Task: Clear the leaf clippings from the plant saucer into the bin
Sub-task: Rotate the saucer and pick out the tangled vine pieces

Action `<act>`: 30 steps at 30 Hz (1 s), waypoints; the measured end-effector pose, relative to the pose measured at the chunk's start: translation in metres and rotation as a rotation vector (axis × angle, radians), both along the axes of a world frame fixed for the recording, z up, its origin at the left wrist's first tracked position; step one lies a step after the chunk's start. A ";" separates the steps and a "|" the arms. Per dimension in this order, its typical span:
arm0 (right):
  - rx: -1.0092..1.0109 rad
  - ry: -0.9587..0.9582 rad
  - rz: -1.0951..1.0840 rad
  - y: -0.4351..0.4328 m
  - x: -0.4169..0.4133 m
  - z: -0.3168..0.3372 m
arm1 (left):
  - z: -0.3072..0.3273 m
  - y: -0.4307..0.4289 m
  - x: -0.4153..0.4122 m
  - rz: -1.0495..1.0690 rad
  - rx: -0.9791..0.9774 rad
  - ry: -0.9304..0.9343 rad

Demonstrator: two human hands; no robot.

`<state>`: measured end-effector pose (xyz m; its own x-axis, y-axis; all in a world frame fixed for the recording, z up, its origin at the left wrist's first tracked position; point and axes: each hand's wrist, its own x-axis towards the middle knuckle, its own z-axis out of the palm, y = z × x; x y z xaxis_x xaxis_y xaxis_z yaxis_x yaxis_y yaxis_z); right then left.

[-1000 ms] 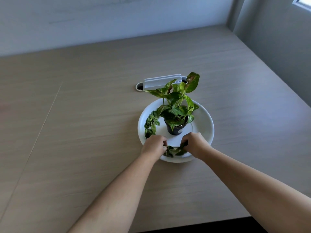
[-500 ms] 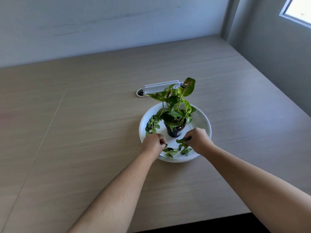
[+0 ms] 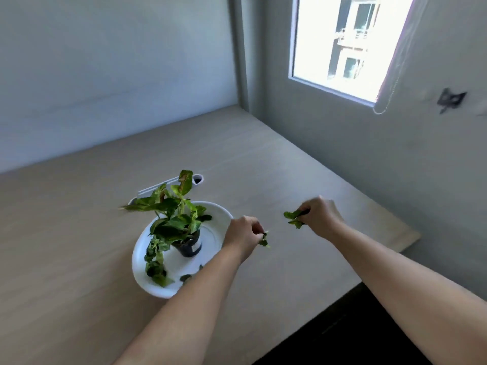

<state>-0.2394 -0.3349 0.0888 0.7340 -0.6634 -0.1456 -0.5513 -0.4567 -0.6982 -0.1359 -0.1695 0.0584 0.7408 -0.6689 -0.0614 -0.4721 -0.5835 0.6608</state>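
A white round saucer (image 3: 220,214) sits on the wooden table with a small potted plant (image 3: 175,217) in a black pot standing in it. Green leaf clippings (image 3: 158,270) still lie along the saucer's left and front rim. My left hand (image 3: 243,234) is raised just right of the saucer, pinching a small clipping (image 3: 263,241). Further right, above bare table, my right hand (image 3: 320,217) grips a bunch of leaf clippings (image 3: 293,218). No bin is in view.
A white cable grommet with a lid (image 3: 168,187) sits in the table behind the plant. The table (image 3: 276,159) ends at walls behind and to the right, with a window (image 3: 347,43) above. Its front right edge (image 3: 379,270) drops to dark floor.
Both hands lifted off the saucer's front rim and moved right, each carrying clippings. The view swung up and to the right, bringing the window into sight.
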 end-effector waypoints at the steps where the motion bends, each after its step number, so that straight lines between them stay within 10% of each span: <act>1: -0.020 0.009 -0.037 -0.021 -0.023 0.004 | 0.007 -0.026 -0.013 -0.032 -0.009 -0.007; 17: 0.130 0.204 -0.845 -0.235 -0.418 -0.068 | -0.050 -0.387 -0.337 -0.893 0.167 -0.030; 30: 0.334 0.340 -1.035 -0.275 -0.487 -0.224 | -0.207 -0.486 -0.428 -1.181 0.502 -0.015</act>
<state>-0.7263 -0.6103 -0.1357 -0.2546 -0.8184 -0.5152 -0.7393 0.5082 -0.4419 -0.5635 -0.6554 -0.1491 -0.2805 -0.8231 -0.4938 -0.8764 0.0098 0.4815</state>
